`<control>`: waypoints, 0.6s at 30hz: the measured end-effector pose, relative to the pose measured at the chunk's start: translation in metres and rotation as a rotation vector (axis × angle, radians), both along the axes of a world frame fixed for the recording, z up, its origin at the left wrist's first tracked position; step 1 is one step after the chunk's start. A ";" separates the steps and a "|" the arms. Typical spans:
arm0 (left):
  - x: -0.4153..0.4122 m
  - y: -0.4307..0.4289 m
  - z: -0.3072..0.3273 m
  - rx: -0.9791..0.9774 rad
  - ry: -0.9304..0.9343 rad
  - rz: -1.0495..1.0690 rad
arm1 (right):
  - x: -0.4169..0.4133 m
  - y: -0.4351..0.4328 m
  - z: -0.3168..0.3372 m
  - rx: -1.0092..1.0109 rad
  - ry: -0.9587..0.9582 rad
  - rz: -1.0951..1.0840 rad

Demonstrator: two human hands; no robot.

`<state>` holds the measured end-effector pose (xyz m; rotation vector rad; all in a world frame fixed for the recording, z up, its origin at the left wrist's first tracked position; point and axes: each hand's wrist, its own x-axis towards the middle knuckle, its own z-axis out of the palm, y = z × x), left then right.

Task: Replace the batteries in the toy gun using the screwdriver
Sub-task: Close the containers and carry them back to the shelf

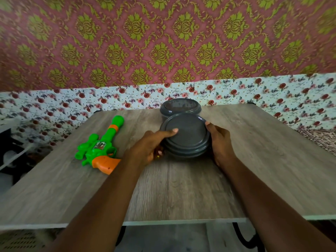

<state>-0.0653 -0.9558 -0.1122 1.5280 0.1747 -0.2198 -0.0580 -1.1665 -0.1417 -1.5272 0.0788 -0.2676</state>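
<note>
Hands clasp the grey container [185, 138] at mid-table: your left hand [149, 148] curls round its left side, thumb on the lid, and your right hand [221, 142] wraps its right side. The toy gun [99, 150] lies left on the table [254, 164], apart from both hands. A second container [181, 106] stands just beyond the first.

green-orange toy gun [100, 149] lies flat, table's left side.

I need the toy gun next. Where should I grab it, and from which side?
Best take the orange grip of the toy gun, coming from the near edge: it lies flat, grip toward you, barrel pointing away. Your left hand, now on the near grey container, is closest.
</note>
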 end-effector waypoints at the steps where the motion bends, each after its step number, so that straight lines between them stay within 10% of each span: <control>1: -0.003 0.002 -0.002 -0.008 -0.013 0.022 | -0.002 0.002 0.004 0.000 0.013 -0.002; 18: 0.107 0.078 0.035 -0.191 0.006 0.134 | 0.174 0.027 0.036 -0.171 0.413 -0.242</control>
